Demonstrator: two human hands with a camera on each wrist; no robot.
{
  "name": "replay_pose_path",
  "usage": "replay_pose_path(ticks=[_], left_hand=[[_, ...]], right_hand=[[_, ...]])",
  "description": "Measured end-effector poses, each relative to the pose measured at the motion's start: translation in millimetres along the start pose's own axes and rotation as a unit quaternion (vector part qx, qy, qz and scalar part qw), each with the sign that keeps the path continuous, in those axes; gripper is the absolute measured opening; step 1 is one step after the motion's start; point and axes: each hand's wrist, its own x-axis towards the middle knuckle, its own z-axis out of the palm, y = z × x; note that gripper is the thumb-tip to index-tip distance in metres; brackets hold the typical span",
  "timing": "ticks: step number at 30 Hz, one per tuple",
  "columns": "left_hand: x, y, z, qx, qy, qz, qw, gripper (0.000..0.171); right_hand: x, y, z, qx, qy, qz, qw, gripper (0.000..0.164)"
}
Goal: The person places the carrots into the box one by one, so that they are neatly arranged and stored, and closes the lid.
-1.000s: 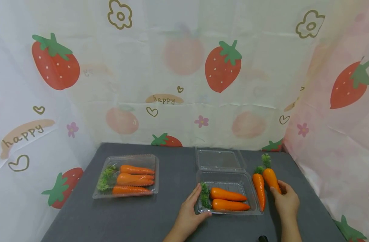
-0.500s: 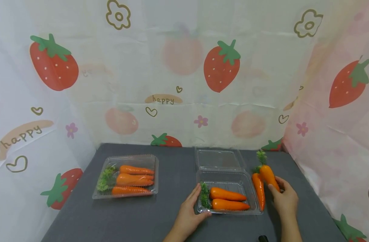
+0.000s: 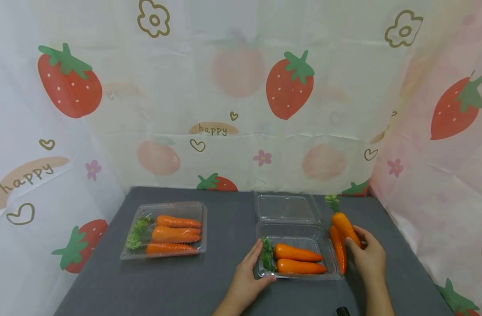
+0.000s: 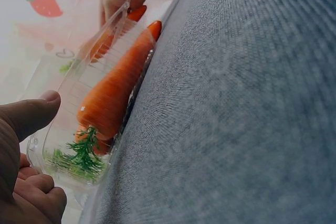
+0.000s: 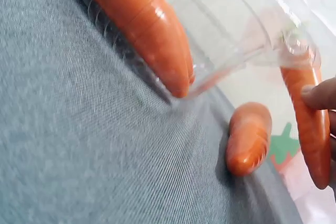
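My left hand point(image 3: 246, 274) grips the left end of a clear plastic clamshell box point(image 3: 290, 229), thumb at its front corner and fingers along the side. Two orange carrots point(image 3: 298, 253) with green tops lie side by side in the box, tops toward that hand; the left wrist view shows one carrot point(image 4: 113, 95) through the wall. Beyond the box's right side, my right hand point(image 3: 370, 259) pinches another carrot point(image 3: 343, 223) near its tip, leafy end pointing away. Partly behind it in the head view, a loose carrot point(image 3: 337, 248) lies on the table, seen tip-on in the right wrist view.
The box's lid point(image 3: 288, 207) is folded back flat behind it. At the left stands a closed clear box point(image 3: 124, 254) with three carrots. A black object point(image 3: 342, 311) shows at the front edge of the grey table point(image 3: 177, 285). Printed cloth point(image 3: 241, 145) surrounds the table.
My right hand has moved left with its carrot, which now overlaps the loose one in the head view. My left hand and the box have stayed put.
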Motion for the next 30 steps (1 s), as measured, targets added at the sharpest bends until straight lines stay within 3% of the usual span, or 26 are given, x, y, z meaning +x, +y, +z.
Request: replay_pose_path(ticks=[13,19,30], left_hand=[[0.4,-0.7,0.4,0.009,0.005,0.004,0.9999,0.095],[-0.6,-1.4,0.4,0.006,0.006,0.004,1.0000,0.096],[0.0,-2.2,-0.3,0.004,0.002,0.001,1.0000,0.097]], right_hand=[[-6.3,-26.7,5.7,0.012,-0.047,-0.075,0.996,0.046],[-6.6,-35.4,9.4,-0.014,-0.083,-0.127,0.988,0.044],[6.1,-55.3,4.6,-0.035,-0.154,-0.175,0.972,0.043]])
